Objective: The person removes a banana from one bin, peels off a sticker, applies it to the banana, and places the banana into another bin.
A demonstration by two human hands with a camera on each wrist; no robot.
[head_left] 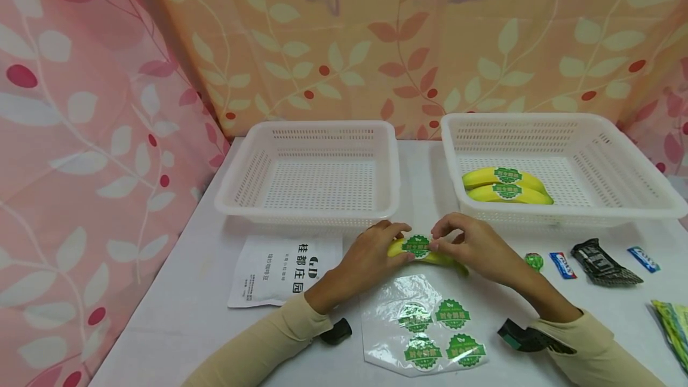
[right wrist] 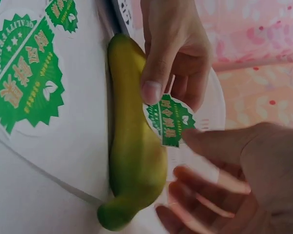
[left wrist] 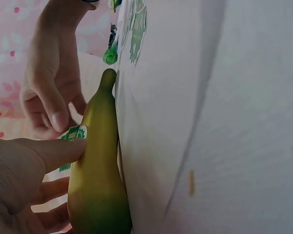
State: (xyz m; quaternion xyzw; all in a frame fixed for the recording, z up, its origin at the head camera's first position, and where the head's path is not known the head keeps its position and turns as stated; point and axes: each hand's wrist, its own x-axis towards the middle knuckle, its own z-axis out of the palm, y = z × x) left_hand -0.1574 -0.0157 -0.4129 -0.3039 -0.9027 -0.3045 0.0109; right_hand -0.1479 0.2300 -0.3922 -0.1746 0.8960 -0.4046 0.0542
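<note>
On the table, my left hand [head_left: 376, 251] holds a yellow-green banana [head_left: 447, 260], thumb on the near side and fingers on the far side. A round green-and-white sticker [right wrist: 173, 119] lies on the banana, its lower edge standing out past the peel in the right wrist view. The left thumb presses one edge of the sticker. With its thumb tip, my right hand [head_left: 473, 246] touches the other edge, its remaining fingers loosely bent and apart from the thumb. Below the hands lies a clear sticker sheet [head_left: 387, 339] with several similar green stickers.
A white basket [head_left: 306, 215] stands at back left. In the right basket [head_left: 564, 215] lie two stickered bananas [head_left: 507, 193]. A white coffee pouch [head_left: 258, 261] is at left. Right of the hands are a green lollipop [head_left: 534, 261], a black packet [head_left: 599, 264] and small blue wrappers [head_left: 562, 266].
</note>
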